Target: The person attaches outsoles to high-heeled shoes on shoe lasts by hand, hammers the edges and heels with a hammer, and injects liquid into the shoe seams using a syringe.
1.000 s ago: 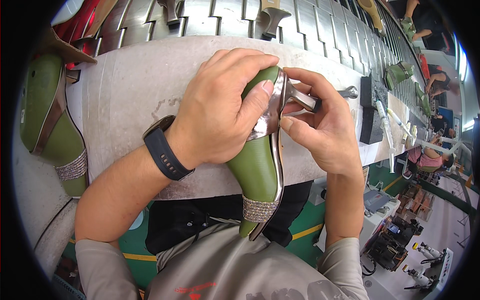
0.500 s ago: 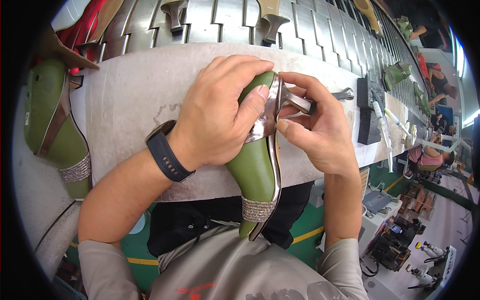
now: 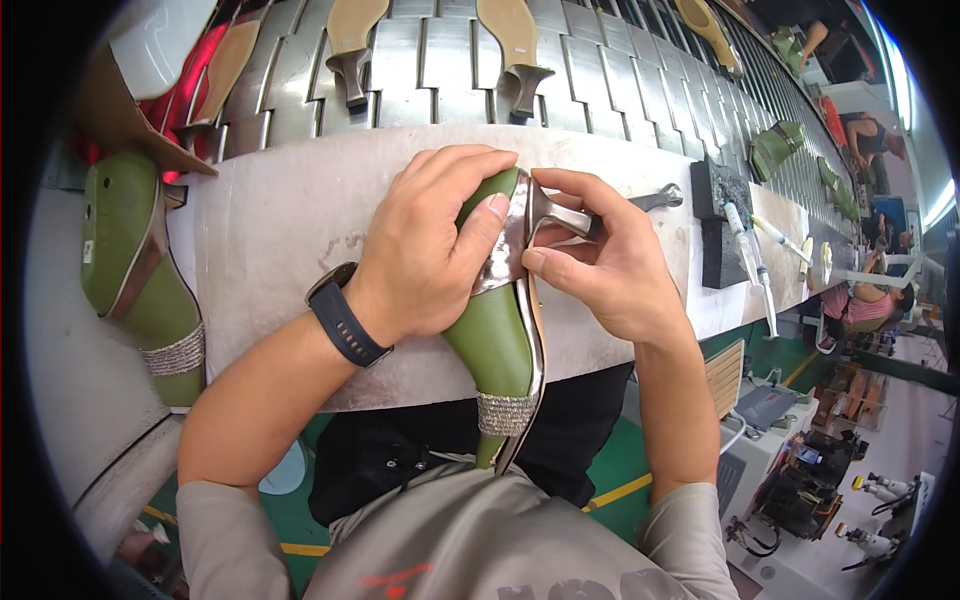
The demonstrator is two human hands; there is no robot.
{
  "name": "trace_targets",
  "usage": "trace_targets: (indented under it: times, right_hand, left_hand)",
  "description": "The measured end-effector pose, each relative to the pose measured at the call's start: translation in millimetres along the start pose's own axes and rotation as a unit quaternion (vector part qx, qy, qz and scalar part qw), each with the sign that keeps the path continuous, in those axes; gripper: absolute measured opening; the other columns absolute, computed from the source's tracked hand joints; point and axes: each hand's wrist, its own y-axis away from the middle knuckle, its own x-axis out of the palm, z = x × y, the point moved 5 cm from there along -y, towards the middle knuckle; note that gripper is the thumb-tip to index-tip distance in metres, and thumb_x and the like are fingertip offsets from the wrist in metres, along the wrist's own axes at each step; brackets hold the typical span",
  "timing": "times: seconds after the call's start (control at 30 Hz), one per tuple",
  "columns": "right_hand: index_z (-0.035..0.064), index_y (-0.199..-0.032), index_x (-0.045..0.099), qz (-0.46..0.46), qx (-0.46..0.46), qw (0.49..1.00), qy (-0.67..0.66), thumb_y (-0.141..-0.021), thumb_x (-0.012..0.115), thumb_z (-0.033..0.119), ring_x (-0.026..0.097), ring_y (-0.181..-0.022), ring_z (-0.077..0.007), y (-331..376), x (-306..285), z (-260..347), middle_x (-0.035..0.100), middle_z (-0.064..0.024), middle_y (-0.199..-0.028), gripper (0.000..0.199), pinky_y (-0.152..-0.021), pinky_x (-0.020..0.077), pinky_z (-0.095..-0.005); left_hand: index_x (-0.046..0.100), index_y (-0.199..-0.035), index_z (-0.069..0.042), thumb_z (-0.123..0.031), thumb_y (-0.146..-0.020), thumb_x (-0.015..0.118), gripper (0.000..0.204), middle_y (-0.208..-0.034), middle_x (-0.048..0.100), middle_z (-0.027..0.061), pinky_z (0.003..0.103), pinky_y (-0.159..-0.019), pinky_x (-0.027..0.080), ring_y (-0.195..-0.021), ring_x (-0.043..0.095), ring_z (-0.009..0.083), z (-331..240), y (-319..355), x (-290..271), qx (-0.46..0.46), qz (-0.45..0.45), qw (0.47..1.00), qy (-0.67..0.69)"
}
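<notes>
A green shoe last (image 3: 490, 345) wears a sandal (image 3: 505, 413) with a glittery toe band and a shiny bronze back strap. Its toe points toward my body. My left hand (image 3: 425, 245) wraps the heel end of the last, its thumb resting against the bronze strap. On the right side, a metallic heel (image 3: 562, 217) with a dark tip is attached to the sole (image 3: 533, 340), which runs along the underside. My right hand (image 3: 625, 265) pinches around the heel's base, forefinger above and thumb below. Its other fingers are partly hidden behind the heel.
A similar green last with sandal (image 3: 150, 270) lies at the left. Heeled soles (image 3: 514, 45) rest on the metal-slat conveyor (image 3: 400, 75) beyond the worktable (image 3: 270, 250). A wrench (image 3: 655, 198), black block (image 3: 722, 225) and syringe-like tubes (image 3: 748, 250) are at the right. People work farther off.
The whole view has shifted a little, so the conveyor and soles sit lower in it. Both hands keep nearly the same grip on the sandal, last and heel.
</notes>
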Motion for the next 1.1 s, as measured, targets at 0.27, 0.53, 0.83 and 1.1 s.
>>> trace_targets:
  times: [0.27,0.53,0.83,1.1]
  right_hand:
    - [-0.0037,-0.129,0.069,-0.075,-0.064,0.995,0.004,-0.085,0.09,0.025,0.075,-0.094,-0.0197,-6.2,17.8,4.5,0.075,-0.0199,-0.114,0.057,-0.085,0.0613,-0.0323]
    - [-0.0016,-0.107,0.078,-0.092,-0.13,0.987,-0.033,-0.084,0.088,0.017,0.07,-0.074,-0.0162,22.5,25.0,28.0,0.077,-0.0127,-0.09,0.031,-0.07,0.0566,-0.0301]
    - [-0.0034,-0.127,0.071,-0.095,-0.28,0.938,-0.183,-0.093,0.085,0.013,0.07,-0.1,-0.0142,57.2,-14.0,82.5,0.073,-0.0125,-0.116,0.04,-0.089,0.058,-0.0285]
    - [0.0001,-0.115,0.072,-0.361,-0.254,0.893,0.091,-0.088,0.082,0.014,0.073,-0.093,-0.0282,43.5,-71.5,-28.7,0.075,-0.0155,-0.107,0.032,-0.082,0.0595,-0.0399]
  left_hand:
    - [0.046,-0.151,0.006,-0.007,-0.101,0.066,0.056,-0.151,0.056,0.02,0.041,-0.124,0.036,-0.145,0.05,0.0285,10.8,16.0,-16.3,-0.153,-0.003,0.982,0.114]
    - [0.042,-0.152,0.007,-0.003,-0.095,0.074,0.066,-0.149,0.056,0.0168,0.039,-0.12,0.042,-0.14,0.055,0.0251,-26.3,95.2,-33.6,-0.339,-0.074,0.861,0.371]
    - [0.057,-0.14,0.005,-0.033,-0.09,0.089,0.071,-0.132,0.07,0.0136,0.038,-0.106,0.054,-0.119,0.069,0.0236,-91.1,11.6,-72.1,-0.104,-0.059,0.951,0.283]
    - [0.071,-0.125,0.002,-0.005,-0.086,0.081,0.041,-0.101,0.078,0.0146,0.032,-0.085,0.059,-0.093,0.076,0.0198,-148.6,-200.0,32.0,0.159,0.138,0.975,-0.068]
